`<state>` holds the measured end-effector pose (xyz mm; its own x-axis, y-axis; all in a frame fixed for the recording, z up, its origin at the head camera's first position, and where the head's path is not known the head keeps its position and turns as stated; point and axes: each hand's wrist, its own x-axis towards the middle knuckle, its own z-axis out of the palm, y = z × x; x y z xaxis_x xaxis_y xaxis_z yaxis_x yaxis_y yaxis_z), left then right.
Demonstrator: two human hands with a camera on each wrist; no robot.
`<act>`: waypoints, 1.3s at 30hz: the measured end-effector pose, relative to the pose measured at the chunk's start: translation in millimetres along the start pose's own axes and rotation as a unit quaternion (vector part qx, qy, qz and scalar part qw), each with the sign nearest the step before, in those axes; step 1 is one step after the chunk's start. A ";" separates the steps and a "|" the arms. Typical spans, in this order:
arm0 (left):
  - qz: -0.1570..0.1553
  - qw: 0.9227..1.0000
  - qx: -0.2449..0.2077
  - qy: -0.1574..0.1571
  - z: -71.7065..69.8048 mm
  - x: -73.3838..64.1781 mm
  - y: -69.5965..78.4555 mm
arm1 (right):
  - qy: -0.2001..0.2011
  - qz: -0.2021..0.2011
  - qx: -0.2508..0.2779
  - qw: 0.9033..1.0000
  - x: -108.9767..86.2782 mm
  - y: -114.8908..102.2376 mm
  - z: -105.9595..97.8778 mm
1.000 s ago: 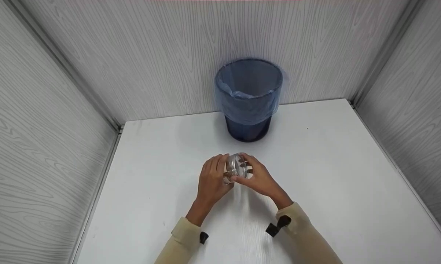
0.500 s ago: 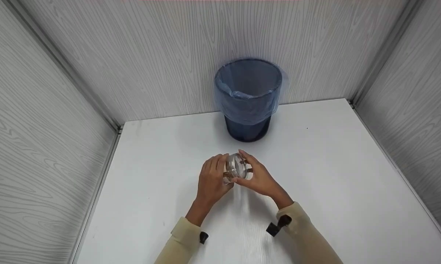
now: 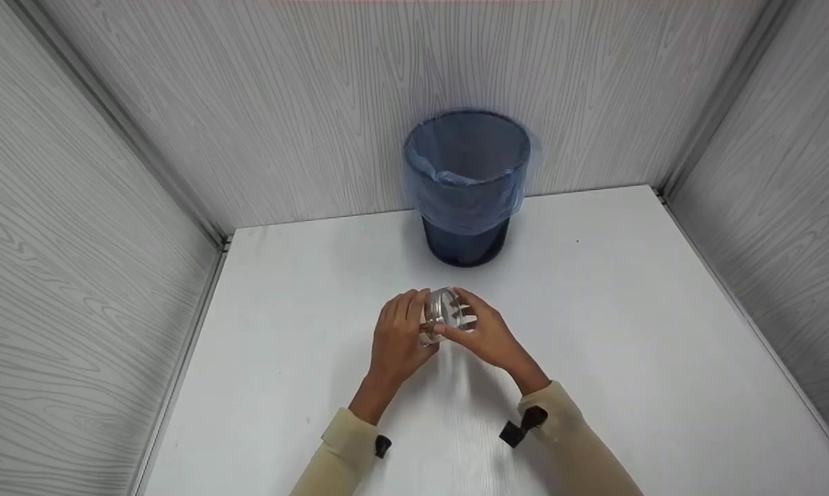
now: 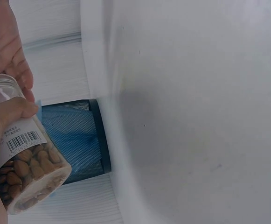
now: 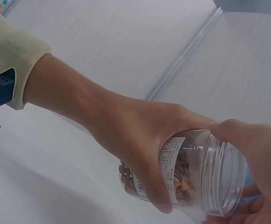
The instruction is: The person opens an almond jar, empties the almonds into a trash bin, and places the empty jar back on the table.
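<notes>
A clear jar (image 4: 46, 163) of almonds, with a white barcode label, is held tilted above the white table. My left hand (image 3: 397, 341) grips it round the body; in the left wrist view the thumb lies across the label. The clear lid (image 5: 224, 175) faces to the right. Around the lid's rim curve the thumb and fingers of my right hand (image 3: 490, 337), the thumb near side and the fingers far side. In the right wrist view that thumb touches the rim. The almonds (image 4: 30, 168) lie toward the jar's bottom end.
Behind the hands stands a dark blue mesh bin (image 3: 466, 244) with a translucent blue bag (image 3: 462, 207) folded over its rim. The white table (image 3: 283, 310) is bounded by grey wood-grain panels (image 3: 318, 103) at the back and both sides.
The right index finger lifted at the lid's top and came back down. The right thumb has shifted slightly up along the rim. My left hand and the jar stay nearly still.
</notes>
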<state>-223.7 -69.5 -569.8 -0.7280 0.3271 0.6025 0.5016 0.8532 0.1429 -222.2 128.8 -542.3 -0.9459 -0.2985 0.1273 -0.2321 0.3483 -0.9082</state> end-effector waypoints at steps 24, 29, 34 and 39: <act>-0.001 1.000 -0.013 0.009 -1.4 1.1 1.8 | -0.060 -0.144 -0.010 0.988 3.7 5.3 -14.4; 0.000 1.000 -0.019 0.012 -1.4 1.3 1.4 | -0.053 -0.134 -0.007 0.989 2.4 4.1 -13.3; 0.004 1.000 -0.012 0.010 -1.1 0.2 1.0 | -0.033 -0.067 0.000 0.997 -1.4 3.6 -10.7; 0.006 1.000 0.004 0.009 -1.6 -0.4 0.7 | -0.036 -0.007 -0.001 0.999 -2.4 3.1 -9.2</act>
<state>-222.3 -69.7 -568.6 -0.7137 0.3298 0.6180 0.5058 0.8530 0.1290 -222.7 138.8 -541.8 -0.9242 -0.3656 0.1105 -0.2449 0.3453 -0.9060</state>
